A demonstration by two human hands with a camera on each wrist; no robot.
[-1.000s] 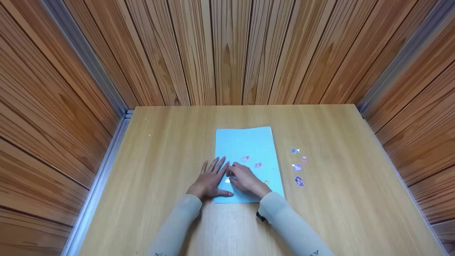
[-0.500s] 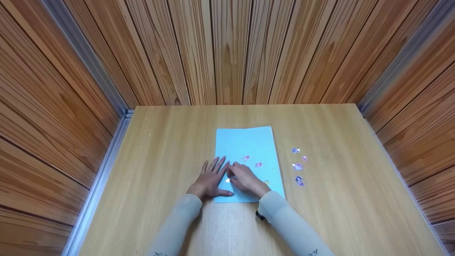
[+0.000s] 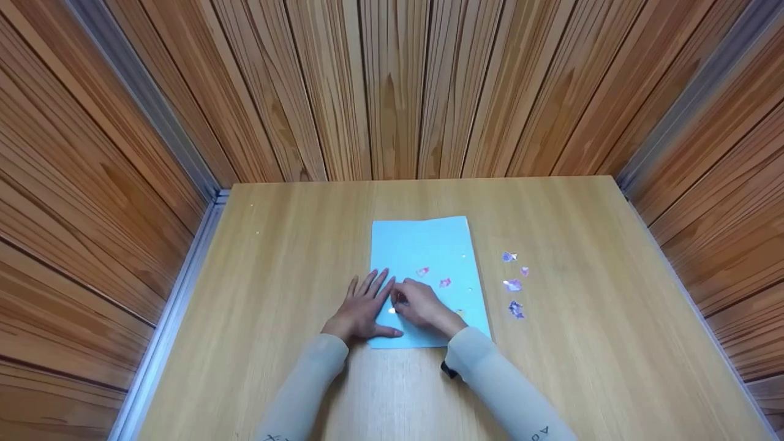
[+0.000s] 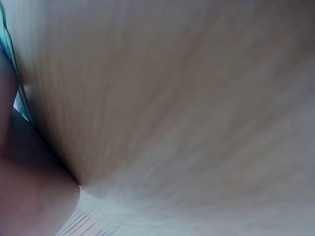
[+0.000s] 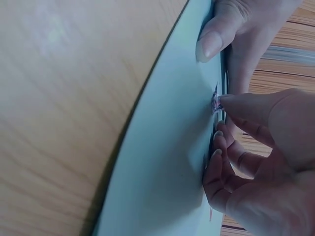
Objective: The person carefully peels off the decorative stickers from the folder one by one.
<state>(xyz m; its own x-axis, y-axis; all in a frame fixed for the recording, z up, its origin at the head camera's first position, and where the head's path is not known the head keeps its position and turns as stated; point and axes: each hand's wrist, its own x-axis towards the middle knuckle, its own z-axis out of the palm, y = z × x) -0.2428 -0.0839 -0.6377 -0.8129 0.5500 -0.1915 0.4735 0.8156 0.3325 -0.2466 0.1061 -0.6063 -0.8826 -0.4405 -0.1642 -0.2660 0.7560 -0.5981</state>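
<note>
A light blue booklet (image 3: pixel 422 245) lies on the wooden table in the head view. My left hand (image 3: pixel 362 311) rests on its left edge, fingers spread and straight, thumb lying on the cover. Just right of it, my right hand (image 3: pixel 422 306) has curled fingers over the booklet. In the right wrist view, the right thumb is at the edge of a small shiny sticker (image 5: pixel 215 102), held against the cover. The same sticker (image 3: pixel 392 310) shows as a bright spot between the hands. Pink stickers (image 3: pixel 445 282) sit higher on the cover. The left wrist view shows mostly blurred table.
Several loose purple and pink stickers (image 3: pixel 512 285) lie in a rough column on the table (image 3: pixel 569 245), right of the booklet. Wooden panel walls (image 3: pixel 392 92) with grey metal corner strips enclose the back and sides.
The right fingers shift very slightly at the sticker. The left hand and the booklet stay where they were; the head view tilts a little.
</note>
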